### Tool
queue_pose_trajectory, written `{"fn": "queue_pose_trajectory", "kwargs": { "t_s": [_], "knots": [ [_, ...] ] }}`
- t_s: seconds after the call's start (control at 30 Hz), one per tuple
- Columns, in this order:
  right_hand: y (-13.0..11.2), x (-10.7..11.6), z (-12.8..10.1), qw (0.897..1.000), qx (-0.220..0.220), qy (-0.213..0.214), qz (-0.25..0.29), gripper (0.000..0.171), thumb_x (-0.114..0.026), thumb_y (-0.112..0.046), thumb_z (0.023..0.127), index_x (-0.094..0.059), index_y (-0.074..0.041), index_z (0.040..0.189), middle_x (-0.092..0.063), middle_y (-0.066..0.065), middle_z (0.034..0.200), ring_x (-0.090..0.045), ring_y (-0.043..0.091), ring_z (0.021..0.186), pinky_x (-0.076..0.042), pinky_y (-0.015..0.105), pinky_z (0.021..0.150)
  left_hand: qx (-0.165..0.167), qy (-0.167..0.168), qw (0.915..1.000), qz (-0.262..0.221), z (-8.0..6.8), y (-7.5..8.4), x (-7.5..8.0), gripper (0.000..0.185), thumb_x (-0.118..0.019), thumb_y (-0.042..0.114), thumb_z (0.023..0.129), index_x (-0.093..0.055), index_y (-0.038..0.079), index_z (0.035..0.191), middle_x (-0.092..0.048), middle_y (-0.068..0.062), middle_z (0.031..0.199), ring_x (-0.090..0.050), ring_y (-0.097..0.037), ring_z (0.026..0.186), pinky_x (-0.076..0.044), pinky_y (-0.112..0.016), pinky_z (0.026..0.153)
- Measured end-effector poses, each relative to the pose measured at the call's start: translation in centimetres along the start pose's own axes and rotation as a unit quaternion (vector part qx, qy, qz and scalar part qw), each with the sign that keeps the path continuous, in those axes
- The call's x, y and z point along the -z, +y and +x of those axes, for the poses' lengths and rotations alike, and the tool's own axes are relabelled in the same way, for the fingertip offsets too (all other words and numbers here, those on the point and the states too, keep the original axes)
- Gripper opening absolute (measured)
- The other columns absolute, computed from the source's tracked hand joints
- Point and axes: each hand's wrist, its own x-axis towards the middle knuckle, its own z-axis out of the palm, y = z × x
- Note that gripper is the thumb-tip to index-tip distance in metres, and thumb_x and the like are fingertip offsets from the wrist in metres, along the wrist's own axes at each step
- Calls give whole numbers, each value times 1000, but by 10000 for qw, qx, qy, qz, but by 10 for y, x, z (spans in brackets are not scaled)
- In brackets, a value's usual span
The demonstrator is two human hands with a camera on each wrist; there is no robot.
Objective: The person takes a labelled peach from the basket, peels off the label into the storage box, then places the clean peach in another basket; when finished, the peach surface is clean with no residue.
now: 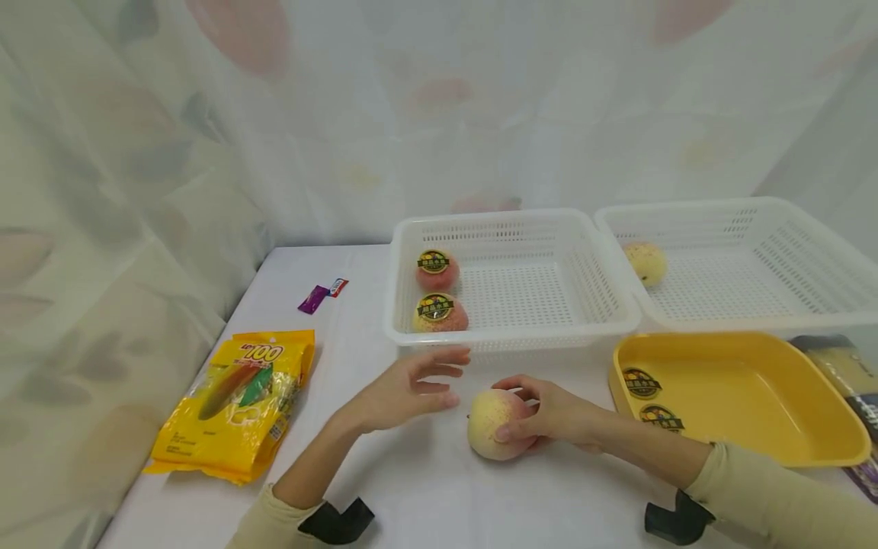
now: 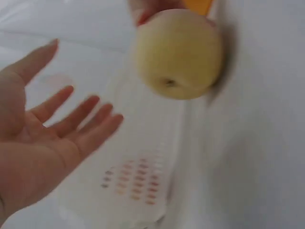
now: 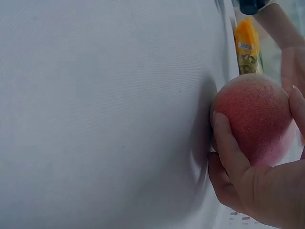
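Note:
My right hand [image 1: 554,415] grips a peach [image 1: 495,427] at the front middle of the white table, with fingers and thumb curled round its right side. The peach is pale yellow on the left and, in the right wrist view, red on the side of the fingers. My left hand [image 1: 410,390] is just left of the peach, fingers spread and apart from it. In the left wrist view that palm holds nothing. Behind the hands stands a white basket [image 1: 507,335], where two peaches, an upper one [image 1: 437,276] and a lower one [image 1: 446,320], bear black fruit labels.
A second white basket [image 1: 727,324] at the back right holds one yellowish peach [image 1: 647,263]. In front of it is a yellow tub [image 1: 748,396] with two fruit labels on its left wall. A yellow snack bag [image 1: 240,404] and two small wrapped pieces, one purple [image 1: 313,300], lie left.

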Motion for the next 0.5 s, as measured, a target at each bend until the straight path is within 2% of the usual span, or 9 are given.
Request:
{"fn": "queue_pose_trajectory", "kwargs": {
  "t_s": [0.1, 0.2, 0.3, 0.37, 0.43, 0.5],
  "knots": [
    [0, -1, 0, 10000, -11, 2, 0, 74, -82, -20, 76, -42, -6, 137, -56, 13, 109, -58, 23, 90, -56, 36, 73, -651, 462, 9956, -496, -8, 11, 18, 51, -61, 13, 94, -41, 1, 140, -45, -16, 140, -47, -32, 123, -45, -38, 98],
    [0, -1, -1, 10000, -10, 15, -35, 74, -82, -20, 76, -42, -6, 137, -55, 12, 110, -57, 23, 90, -56, 36, 74, -1050, 1400, 9828, -589, -13, 14, 34, 45, -55, 11, 97, -42, 0, 139, -48, -17, 137, -51, -30, 120, -47, -37, 96],
    [-1, -1, -1, 9999, -17, 37, -106, 74, -82, -20, 76, -43, -6, 137, -54, 12, 110, -57, 23, 91, -56, 36, 74, -913, 2645, 9581, -618, -12, 9, 47, 43, -55, 12, 98, -45, 0, 137, -51, -16, 133, -53, -27, 118, -47, -32, 95],
    [-1, -1, -1, 9999, -25, 67, -154, 73, -82, -20, 76, -43, -7, 136, -54, 12, 110, -56, 23, 91, -56, 36, 74, -634, 3332, 9386, -635, -8, 1, 53, 42, -55, 14, 98, -46, 1, 137, -51, -14, 133, -52, -25, 119, -46, -28, 95],
    [-1, -1, -1, 9997, -45, 100, -212, 72, -82, -21, 76, -44, -7, 136, -54, 12, 110, -56, 23, 91, -56, 36, 74, -230, 3724, 9253, -683, -5, -9, 57, 45, -57, 18, 97, -46, 5, 139, -49, -11, 137, -50, -23, 121, -45, -25, 96],
    [0, -1, 0, 9996, -45, 128, -253, 72, -82, -21, 76, -44, -8, 136, -54, 12, 110, -56, 24, 91, -56, 36, 73, 57, 3769, 9231, -763, -2, -19, 59, 46, -56, 16, 97, -45, 7, 141, -45, -10, 141, -48, -24, 123, -44, -26, 97]
  ]
}}
